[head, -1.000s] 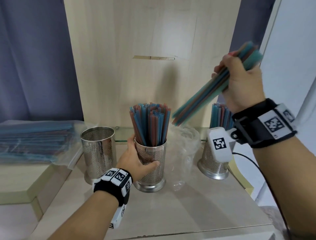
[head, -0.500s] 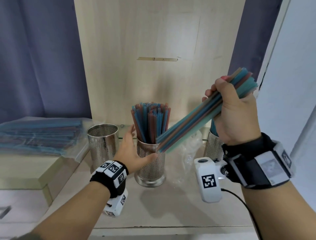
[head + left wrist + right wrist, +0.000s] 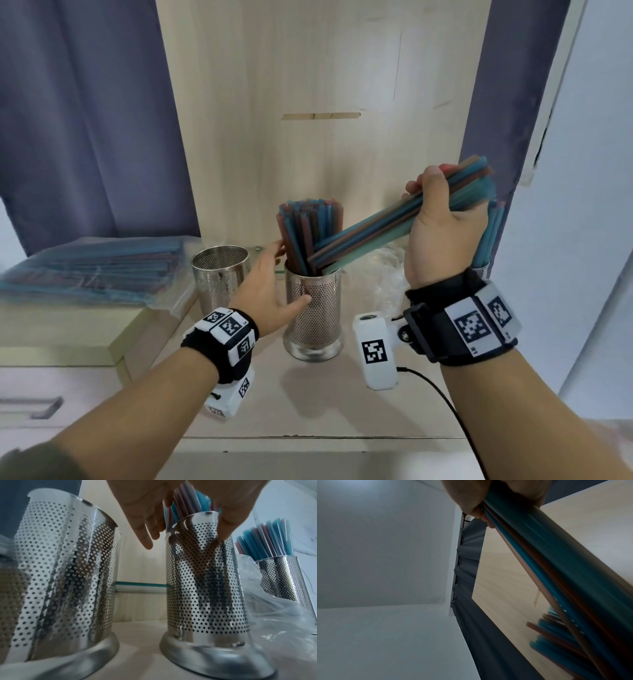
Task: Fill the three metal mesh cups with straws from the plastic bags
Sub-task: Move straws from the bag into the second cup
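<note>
Item: left hand (image 3: 265,291). Mine, nearest. Fingers straight and spread, thumb touching the wall of the middle cup (image 3: 313,308), fingertips up by the standing straws. It grasps nothing; it steadies.

Item: right hand (image 3: 435,222). Clenched round a bundle of straws (image 3: 370,240), blue, teal and reddish-brown, too many and too packed to count. The bundle slants down to the left, its lower ends at the rim of the middle cup, among the straws already standing there. Whether they have passed inside the rim I cannot tell.

Handling, my judgement: the straws look light, smooth and thin-walled. I would expect them to slip past one another if the grip eases, and to kink if squeezed hard. Best held round the bundle near its upper end, as now, leaving the lower ends free to enter.

Item: metal mesh cups, three. Middle one crowded with straws. Left cup (image 3: 219,274), just beside it, holds no straws that I can see. Right cup (image 3: 283,577), mostly behind my right hand in the head view, holds straws.

Item: crumpled clear bag (image 3: 383,274), one, between the middle and right cups.

Item: bags of straws (image 3: 92,270), a flat stack on the raised ledge to the far left; number unclear.
</note>
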`<state>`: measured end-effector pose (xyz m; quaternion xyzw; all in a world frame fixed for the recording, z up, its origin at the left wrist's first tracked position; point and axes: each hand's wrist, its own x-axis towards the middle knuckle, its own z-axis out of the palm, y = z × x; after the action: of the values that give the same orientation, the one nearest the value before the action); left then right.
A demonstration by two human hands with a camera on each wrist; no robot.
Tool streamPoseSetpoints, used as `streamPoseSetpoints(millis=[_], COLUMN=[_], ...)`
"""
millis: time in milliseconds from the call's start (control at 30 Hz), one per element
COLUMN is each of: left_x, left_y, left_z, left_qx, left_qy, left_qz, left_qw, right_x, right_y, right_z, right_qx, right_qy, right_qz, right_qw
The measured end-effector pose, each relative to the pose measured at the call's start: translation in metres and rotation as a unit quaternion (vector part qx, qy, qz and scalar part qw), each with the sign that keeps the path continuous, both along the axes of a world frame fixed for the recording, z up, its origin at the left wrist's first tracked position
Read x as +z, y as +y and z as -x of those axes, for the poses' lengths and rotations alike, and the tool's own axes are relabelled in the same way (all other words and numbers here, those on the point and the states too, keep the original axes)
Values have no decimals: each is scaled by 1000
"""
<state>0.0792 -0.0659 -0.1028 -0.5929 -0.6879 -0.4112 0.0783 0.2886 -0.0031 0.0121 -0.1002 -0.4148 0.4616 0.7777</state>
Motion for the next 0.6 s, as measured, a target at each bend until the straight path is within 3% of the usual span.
streamPoseSetpoints(millis=[300,433,533,600], left_x=[13,19,27,33], left_y=[1,4,10,14], left_z=[-1,-4,-7,-8], left_qx=[6,16,7,-4], left_qy=[58,-33,-119,-111], left_qz=[-88,-129,-84,-50], left_qw=[994,991,989,993], right_x=[-1,-4,-5,-6], right_y=[0,0,1,2], right_z=[-1,-1,1,2], right_qx=[-5,-2,3,8], right_qy=[15,15,15,16], right_qz=[13,6,7,6], right_qw=[1000,1000,1000,1000])
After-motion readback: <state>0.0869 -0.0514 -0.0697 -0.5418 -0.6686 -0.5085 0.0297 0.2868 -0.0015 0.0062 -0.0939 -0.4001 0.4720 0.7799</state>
